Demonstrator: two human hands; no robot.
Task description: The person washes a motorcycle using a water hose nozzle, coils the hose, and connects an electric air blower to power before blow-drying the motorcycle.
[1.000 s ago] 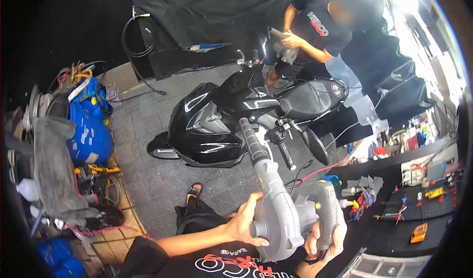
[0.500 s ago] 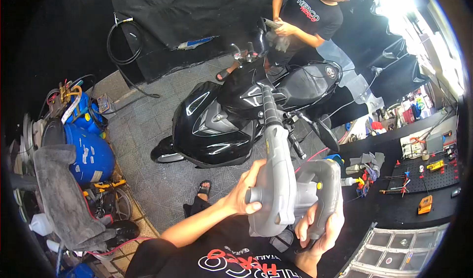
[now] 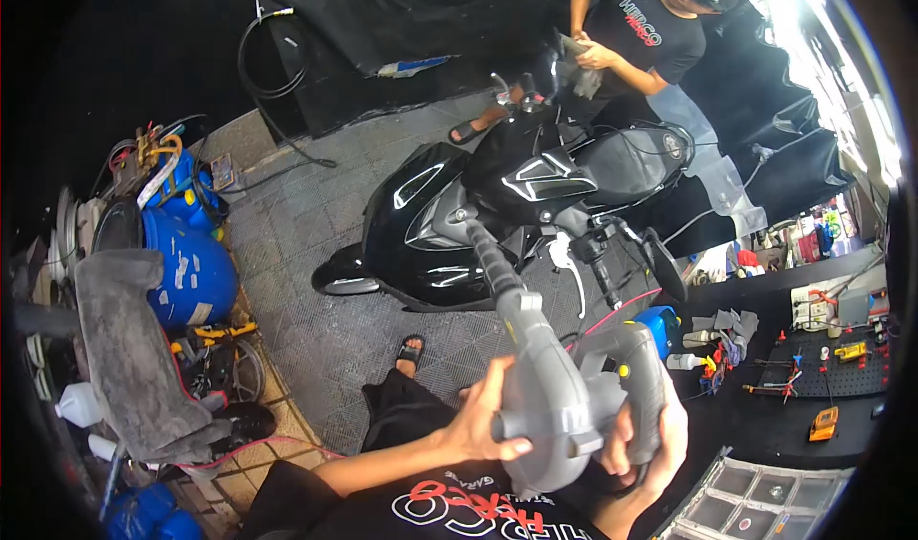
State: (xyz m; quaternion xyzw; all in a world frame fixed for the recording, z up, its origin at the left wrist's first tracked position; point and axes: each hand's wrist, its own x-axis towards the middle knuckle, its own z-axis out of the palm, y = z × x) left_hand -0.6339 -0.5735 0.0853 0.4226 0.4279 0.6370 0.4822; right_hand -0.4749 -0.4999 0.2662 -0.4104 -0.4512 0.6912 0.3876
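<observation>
Both of my hands are on a grey handheld blower (image 3: 550, 406) with a long ribbed nozzle. My left hand (image 3: 486, 416) grips the blower's housing from the left side. Around the rear handle with the yellow button, my right hand (image 3: 655, 444) is closed. The nozzle points forward at the front of a black scooter (image 3: 411, 234); whether its tip touches the bodywork I cannot tell.
Behind the scooter a co-worker (image 3: 645, 52) holds a greyish cloth-like item. Left are a blue drum (image 3: 196, 272) and a grey cloth (image 3: 120, 349). A dark workbench (image 3: 765, 420) with tools lies right. A hose (image 3: 249, 71) hangs on the black curtain.
The blower's nozzle has swung left and lower across the scooter's front, with both hands still on it. My view has shifted, so the surroundings sit farther right.
</observation>
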